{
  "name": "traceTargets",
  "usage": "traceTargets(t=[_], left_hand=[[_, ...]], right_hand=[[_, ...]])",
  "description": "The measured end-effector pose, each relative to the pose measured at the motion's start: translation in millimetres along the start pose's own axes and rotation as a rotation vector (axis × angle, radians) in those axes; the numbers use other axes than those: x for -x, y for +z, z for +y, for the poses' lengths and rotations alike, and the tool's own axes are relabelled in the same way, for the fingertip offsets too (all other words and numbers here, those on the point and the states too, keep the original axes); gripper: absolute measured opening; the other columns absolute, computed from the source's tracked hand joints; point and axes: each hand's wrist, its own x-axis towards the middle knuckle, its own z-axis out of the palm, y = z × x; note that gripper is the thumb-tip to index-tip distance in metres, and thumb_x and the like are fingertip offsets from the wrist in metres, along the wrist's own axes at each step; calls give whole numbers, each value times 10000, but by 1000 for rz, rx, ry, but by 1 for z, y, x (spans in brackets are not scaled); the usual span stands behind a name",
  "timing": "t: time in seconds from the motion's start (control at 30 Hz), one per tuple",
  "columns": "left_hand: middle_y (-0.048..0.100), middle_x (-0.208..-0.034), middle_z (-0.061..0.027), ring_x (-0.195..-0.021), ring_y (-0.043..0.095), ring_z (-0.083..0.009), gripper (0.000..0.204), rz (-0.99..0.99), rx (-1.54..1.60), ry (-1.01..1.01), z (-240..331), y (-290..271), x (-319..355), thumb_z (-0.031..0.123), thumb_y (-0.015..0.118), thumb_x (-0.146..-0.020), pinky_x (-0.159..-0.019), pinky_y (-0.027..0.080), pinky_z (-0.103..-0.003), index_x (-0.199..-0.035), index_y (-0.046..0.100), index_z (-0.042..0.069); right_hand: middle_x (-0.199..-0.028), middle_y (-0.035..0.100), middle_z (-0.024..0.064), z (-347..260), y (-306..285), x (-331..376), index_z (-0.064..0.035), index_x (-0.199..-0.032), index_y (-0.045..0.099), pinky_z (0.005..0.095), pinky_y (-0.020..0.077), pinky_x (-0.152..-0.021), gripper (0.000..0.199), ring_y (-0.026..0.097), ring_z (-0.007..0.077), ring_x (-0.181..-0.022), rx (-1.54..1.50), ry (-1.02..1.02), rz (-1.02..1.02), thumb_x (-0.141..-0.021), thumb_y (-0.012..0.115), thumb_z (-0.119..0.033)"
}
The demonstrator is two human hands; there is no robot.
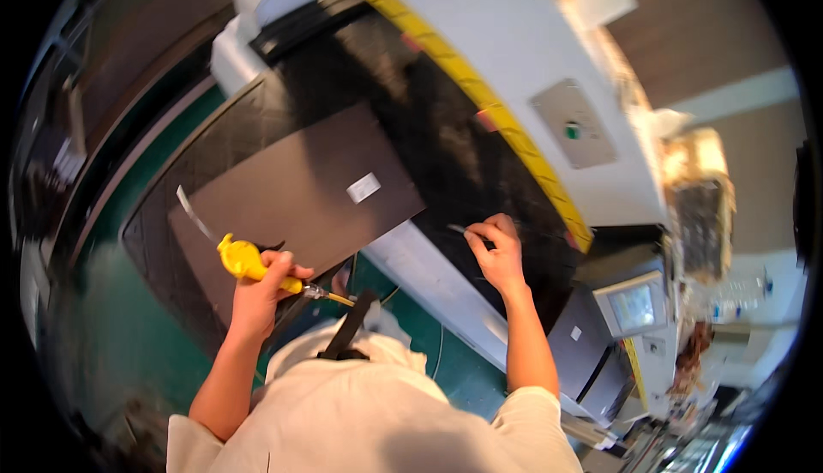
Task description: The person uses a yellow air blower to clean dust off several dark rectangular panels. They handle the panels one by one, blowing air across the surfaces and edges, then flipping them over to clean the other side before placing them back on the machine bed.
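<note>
My left hand (261, 293) is closed around a yellow air blow gun (243, 260), whose thin metal nozzle points up and to the left. A hose runs from the gun's fitting toward my body. The gun is over the near left part of a flat brown panel (300, 190) with a white label (363, 187) on it. To the right of the panel, my right hand (500, 254) pinches a small, thin, pale piece (456, 228) between thumb and fingers, above a dark machine bed (454, 156). What kind of piece it is cannot be made out.
A pale machine housing with a yellow strip (480, 96) curves along the far side. It carries a metal plate with a green button (572, 131). A small screen (633, 306) stands at the right. A light beam (437, 284) runs along the near edge above green floor (467, 370).
</note>
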Motion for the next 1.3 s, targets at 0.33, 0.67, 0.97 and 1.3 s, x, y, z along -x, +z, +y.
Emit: traceTargets(t=[0.33,0.67,0.97,1.3], left_hand=[[780,-881,-166,-859,761,-360,420,-458,-1359,80,-14,17,19,503,830,-879,-798,586,-442,-904,811,84],[787,-1070,-95,-981,753,-179,349,12,34,56,-78,-2,-33,351,808,-971,-891,620,-349,-1100,732,35],[749,-1070,-100,-869,714,-155,530,-442,9,-287,-54,-22,28,507,542,-1112,-836,629,-316,-1237,685,12],[753,-1183,-144,-1037,727,-340,305,55,-1064,545,-55,-157,-24,177,714,-960,-893,578,-436,-1215,726,11]], right_hand=[[-892,752,154,-63,-221,-58,-31,-1137,721,302,573,-730,139,731,202,-768,515,-124,836,-1016,704,-96],[-729,623,61,-120,-125,-71,-74,-1495,595,347,503,-630,544,598,170,-630,292,163,490,-963,706,-92],[-1431,605,134,-176,150,119,-83,-1589,381,358,597,-871,600,663,243,-1212,-1206,523,-647,-1079,649,-254],[-1638,410,326,-193,149,164,-179,-1711,234,265,481,-458,914,512,159,-522,-1856,923,-696,-872,552,-3]])
